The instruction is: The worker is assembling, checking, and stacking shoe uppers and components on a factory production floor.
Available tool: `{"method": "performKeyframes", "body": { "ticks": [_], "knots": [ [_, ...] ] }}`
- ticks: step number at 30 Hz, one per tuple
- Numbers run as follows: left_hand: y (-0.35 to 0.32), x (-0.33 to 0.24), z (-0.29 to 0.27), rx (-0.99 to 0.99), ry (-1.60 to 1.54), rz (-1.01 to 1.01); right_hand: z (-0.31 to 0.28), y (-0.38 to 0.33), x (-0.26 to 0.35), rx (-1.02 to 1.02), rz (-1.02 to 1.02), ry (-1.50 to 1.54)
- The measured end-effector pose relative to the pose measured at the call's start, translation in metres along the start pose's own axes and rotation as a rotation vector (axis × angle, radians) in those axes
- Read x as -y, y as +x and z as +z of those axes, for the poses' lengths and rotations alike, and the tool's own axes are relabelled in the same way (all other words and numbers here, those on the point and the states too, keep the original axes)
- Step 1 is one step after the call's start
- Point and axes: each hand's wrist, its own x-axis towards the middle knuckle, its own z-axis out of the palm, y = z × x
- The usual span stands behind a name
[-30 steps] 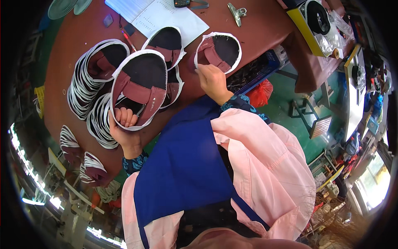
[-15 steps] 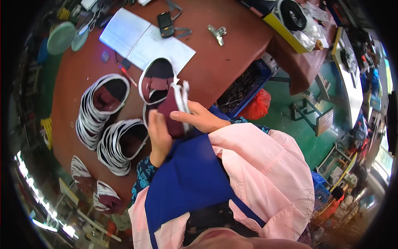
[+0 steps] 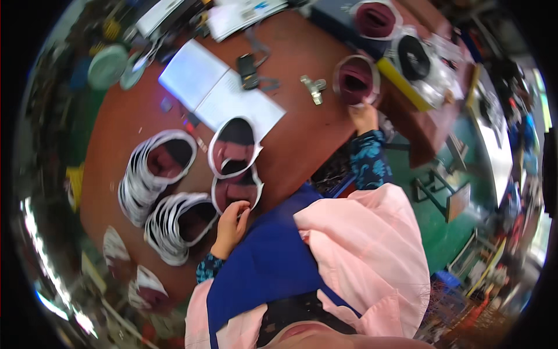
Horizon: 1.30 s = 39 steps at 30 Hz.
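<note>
At the table's right side my right hand (image 3: 365,116) grips a maroon shoe upper (image 3: 356,93) with a pale edge, its fingers closed on the near rim. My left hand (image 3: 230,228) is curled at the lower edge of another white-edged maroon shoe upper (image 3: 235,193), its fingertips closed on the rim. A further shoe upper (image 3: 233,138) overlaps that one and partly covers the notebook. To the left lie two overlapping rows of shoe uppers, a farther row (image 3: 135,183) and a nearer row (image 3: 165,230). Motion blurs the scene somewhat.
An open notebook (image 3: 218,93), a black handheld device (image 3: 247,71) and a metal clip (image 3: 314,89) lie on the brown table (image 3: 296,139). A yellow-edged box (image 3: 401,84) stands far right, beside another shoe upper (image 3: 376,20). Smaller maroon-and-white pieces (image 3: 150,288) sit lower left.
My hands have parted. The right moved far and right with a shoe upper; the left stayed close and now touches the lower shoe upper. The view has shifted, showing more of the table's far side.
</note>
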Motion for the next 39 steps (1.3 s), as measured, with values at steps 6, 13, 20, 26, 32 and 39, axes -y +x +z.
{"method": "performKeyframes", "body": {
  "ticks": [6,13,20,26,32,39],
  "knots": [
    [-0.085,0.056,0.013,-0.356,-0.134,-0.566,0.172,-0.061,0.126,-0.618,-0.041,-0.392],
    [-0.058,0.062,0.026,-0.623,-0.671,-1.035,0.335,-0.226,0.158,0.822,-0.538,-0.609],
    [-0.053,0.117,0.042,-0.636,-0.874,-0.845,0.384,-0.271,0.149,1.384,-0.651,-0.794],
    [-0.075,0.115,0.016,-0.525,-0.991,-0.709,0.341,-0.268,0.201,1.083,-0.799,-0.746],
    [-0.109,0.109,-0.024,-0.410,-0.794,-0.566,0.302,-0.291,0.176,0.893,-0.711,-1.003],
    [-0.147,0.138,-0.053,-0.336,-0.590,-0.434,0.287,-0.336,0.105,0.796,-0.586,-1.066]
  ]
}}
